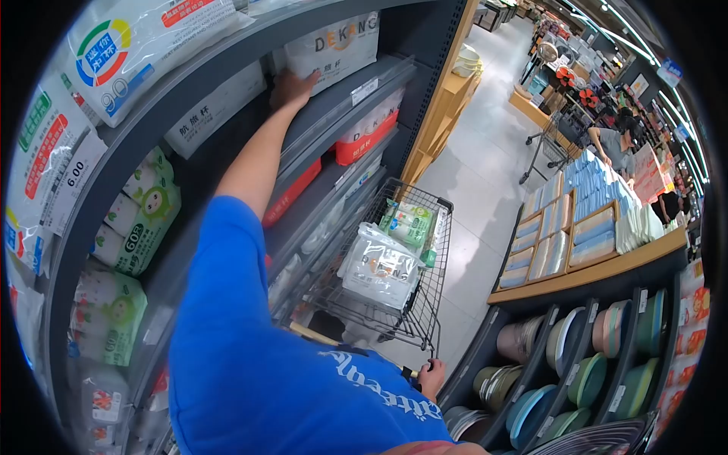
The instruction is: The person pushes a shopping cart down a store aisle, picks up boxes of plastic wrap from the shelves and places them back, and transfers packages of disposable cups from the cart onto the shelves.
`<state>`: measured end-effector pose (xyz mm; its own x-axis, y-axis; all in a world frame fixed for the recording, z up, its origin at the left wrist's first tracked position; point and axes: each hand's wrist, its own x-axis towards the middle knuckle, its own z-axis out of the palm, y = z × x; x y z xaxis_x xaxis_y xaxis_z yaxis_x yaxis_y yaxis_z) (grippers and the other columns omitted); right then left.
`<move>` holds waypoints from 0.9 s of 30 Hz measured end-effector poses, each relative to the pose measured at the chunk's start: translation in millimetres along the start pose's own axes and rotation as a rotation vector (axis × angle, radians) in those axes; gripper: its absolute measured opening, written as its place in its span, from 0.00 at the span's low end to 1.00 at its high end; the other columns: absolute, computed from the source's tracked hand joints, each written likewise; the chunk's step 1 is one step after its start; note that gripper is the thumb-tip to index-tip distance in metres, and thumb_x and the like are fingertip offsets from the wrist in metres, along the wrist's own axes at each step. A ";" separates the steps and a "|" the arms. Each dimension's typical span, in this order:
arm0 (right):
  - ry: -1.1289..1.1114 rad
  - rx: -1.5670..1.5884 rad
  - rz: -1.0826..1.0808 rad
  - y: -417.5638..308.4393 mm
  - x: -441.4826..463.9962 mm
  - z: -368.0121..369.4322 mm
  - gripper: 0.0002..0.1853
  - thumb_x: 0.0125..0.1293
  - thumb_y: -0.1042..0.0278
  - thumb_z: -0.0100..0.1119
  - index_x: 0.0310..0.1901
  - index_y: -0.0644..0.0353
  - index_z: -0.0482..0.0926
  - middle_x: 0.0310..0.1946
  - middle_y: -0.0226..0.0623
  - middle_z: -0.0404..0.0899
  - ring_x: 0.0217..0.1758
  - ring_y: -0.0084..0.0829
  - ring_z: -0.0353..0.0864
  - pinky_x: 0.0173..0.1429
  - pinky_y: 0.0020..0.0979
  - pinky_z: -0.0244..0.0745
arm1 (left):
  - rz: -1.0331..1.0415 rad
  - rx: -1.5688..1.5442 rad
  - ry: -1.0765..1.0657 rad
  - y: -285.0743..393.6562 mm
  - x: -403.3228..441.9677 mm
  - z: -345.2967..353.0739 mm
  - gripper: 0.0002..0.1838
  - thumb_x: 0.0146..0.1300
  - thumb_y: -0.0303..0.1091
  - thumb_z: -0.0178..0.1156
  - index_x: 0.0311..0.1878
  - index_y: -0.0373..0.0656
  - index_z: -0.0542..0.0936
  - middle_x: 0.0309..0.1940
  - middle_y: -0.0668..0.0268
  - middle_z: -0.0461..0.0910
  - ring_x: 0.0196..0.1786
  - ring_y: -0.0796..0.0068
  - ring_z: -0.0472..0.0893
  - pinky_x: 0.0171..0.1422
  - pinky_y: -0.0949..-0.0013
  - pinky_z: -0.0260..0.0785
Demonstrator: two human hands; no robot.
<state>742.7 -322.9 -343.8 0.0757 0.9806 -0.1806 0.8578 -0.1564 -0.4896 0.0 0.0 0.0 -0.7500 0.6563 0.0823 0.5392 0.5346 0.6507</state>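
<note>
My left hand (292, 89) reaches into an upper shelf at the left end of a white DEKANG package (334, 47). A fingertip lies on its front, and the other fingers curl around its end, partly hidden. My right hand (432, 379) is closed on the handle of a black wire shopping cart (444, 265). In the cart lie white DEKANG packages (383, 265) and a green-and-white package (409, 222).
Green packs (140, 216) fill shelves at left; red-and-white packages (368, 133) sit below my reach. Folded towels (599, 189) and colored basins (531, 413) stand at right. A person (610, 148) is by the towels, near another cart (550, 148) in the aisle.
</note>
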 end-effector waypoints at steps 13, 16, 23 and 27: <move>-0.260 -0.032 0.012 -16.2 15.5 -20.2 0.35 0.61 0.65 0.62 0.72 0.52 0.67 0.57 0.57 0.73 0.61 0.57 0.76 0.66 0.49 0.72 | 0.623 -0.732 0.642 100.3 -145.4 -17.4 0.29 0.66 0.41 0.67 0.64 0.35 0.69 0.56 0.48 0.75 0.57 0.61 0.77 0.59 0.55 0.71; -0.299 -0.060 0.044 -20.9 23.4 -24.2 0.38 0.60 0.67 0.66 0.73 0.53 0.65 0.56 0.58 0.76 0.60 0.58 0.77 0.65 0.49 0.73 | 0.845 -0.561 0.032 70.4 -263.0 36.1 0.20 0.61 0.30 0.68 0.55 0.40 0.74 0.41 0.61 0.80 0.48 0.66 0.80 0.56 0.61 0.72; -0.202 -0.004 0.113 -26.7 17.6 -27.3 0.38 0.64 0.64 0.63 0.74 0.62 0.60 0.58 0.61 0.76 0.61 0.59 0.77 0.65 0.50 0.73 | 0.366 0.477 -0.726 -262.9 -466.4 164.4 0.54 0.57 0.60 0.69 0.79 0.42 0.57 0.80 0.51 0.54 0.83 0.44 0.44 0.80 0.35 0.48; -0.249 -0.051 0.121 -18.6 17.0 -18.8 0.35 0.64 0.65 0.63 0.70 0.65 0.63 0.54 0.62 0.79 0.57 0.60 0.79 0.62 0.52 0.74 | 0.264 0.644 -0.824 -226.9 -487.7 151.4 0.46 0.56 0.57 0.70 0.75 0.48 0.66 0.78 0.54 0.59 0.83 0.46 0.45 0.74 0.36 0.59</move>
<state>737.5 -301.1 -321.8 0.0571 0.8952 -0.4420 0.8753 -0.2578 -0.4092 301.4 -360.7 -302.1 -0.2214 0.8196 -0.5285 0.9269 0.3453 0.1472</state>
